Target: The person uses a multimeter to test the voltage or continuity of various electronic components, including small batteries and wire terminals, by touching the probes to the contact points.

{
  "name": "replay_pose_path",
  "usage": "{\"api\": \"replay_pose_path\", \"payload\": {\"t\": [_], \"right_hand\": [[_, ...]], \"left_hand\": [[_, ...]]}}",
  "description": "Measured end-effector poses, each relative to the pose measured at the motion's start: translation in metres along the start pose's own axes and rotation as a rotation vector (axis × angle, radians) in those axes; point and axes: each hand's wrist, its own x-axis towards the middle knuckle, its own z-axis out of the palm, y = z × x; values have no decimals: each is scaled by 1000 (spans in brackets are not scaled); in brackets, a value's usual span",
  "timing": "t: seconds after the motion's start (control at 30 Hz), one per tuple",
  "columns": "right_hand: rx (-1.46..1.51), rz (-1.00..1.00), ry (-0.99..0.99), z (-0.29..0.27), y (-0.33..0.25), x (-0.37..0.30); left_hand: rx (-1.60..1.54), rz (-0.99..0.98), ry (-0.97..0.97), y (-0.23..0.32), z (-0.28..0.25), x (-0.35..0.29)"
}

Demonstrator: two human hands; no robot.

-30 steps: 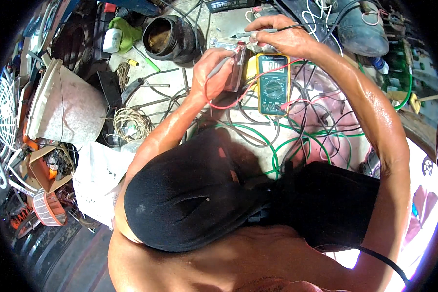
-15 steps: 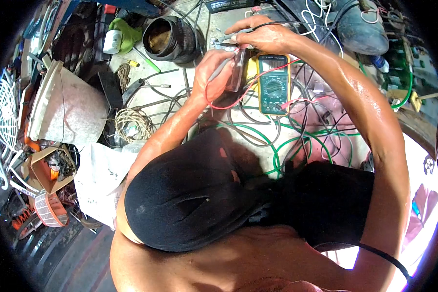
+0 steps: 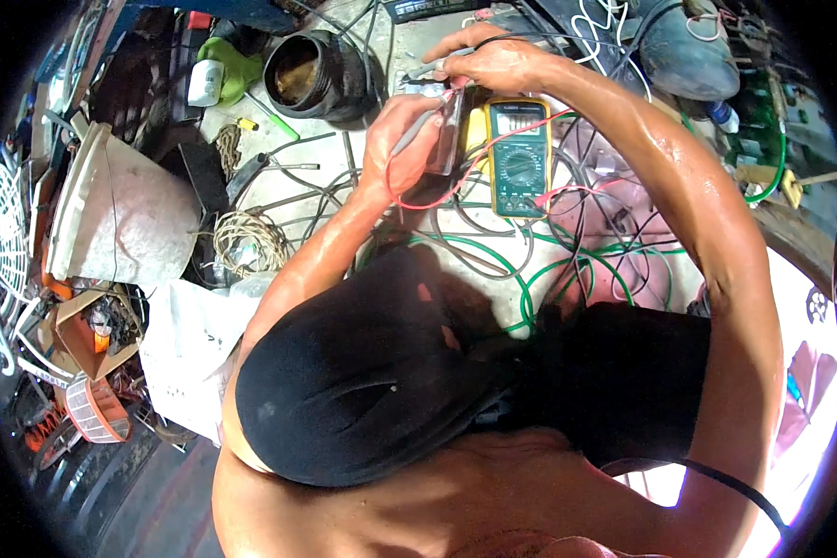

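Observation:
My left hand (image 3: 398, 149) is closed round a grey test probe (image 3: 411, 132) with a red lead (image 3: 390, 182). To its right, my right hand (image 3: 500, 65) pinches another grey test probe (image 3: 430, 69), whose black lead (image 3: 553, 40) runs back over the wrist. The two sets of fingers nearly meet over a small part I cannot make out. Beside the left fingers lies a flat dark see-through piece (image 3: 449, 147). A yellow-edged multimeter (image 3: 519, 160) rests just right of it, with the red lead reaching its lower end.
Green hose (image 3: 527, 298) and dark cables tangle across the floor before me. A black pot (image 3: 337, 79) and a green spray-type bottle (image 3: 237, 67) stand at far left. Nearer are a whitish bucket (image 3: 126, 205) and coiled cord (image 3: 251, 242). A large grey container (image 3: 688, 65) sits far right.
The whole view has shifted slightly to the left. Both hands keep their hold on the probes, in almost the same place beside the multimeter.

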Motion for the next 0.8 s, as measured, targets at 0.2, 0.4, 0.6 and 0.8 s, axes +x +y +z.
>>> {"api": "replay_pose_path", "payload": {"t": [0.2,0.4,0.6,0.8], "right_hand": [[-146,-33,1,-7,-9,1],[-88,-47,5,-6,-1,0],[-82,-65,42,-2,13,4],[44,-45,147,-28,11,-6]], "left_hand": [[-10,-19,5,1,-2,1],[-18,-45,7,3,0,3],[-35,-57,-20,0,-3,2],[-169,-183,-33,-4,-8,2]]}}
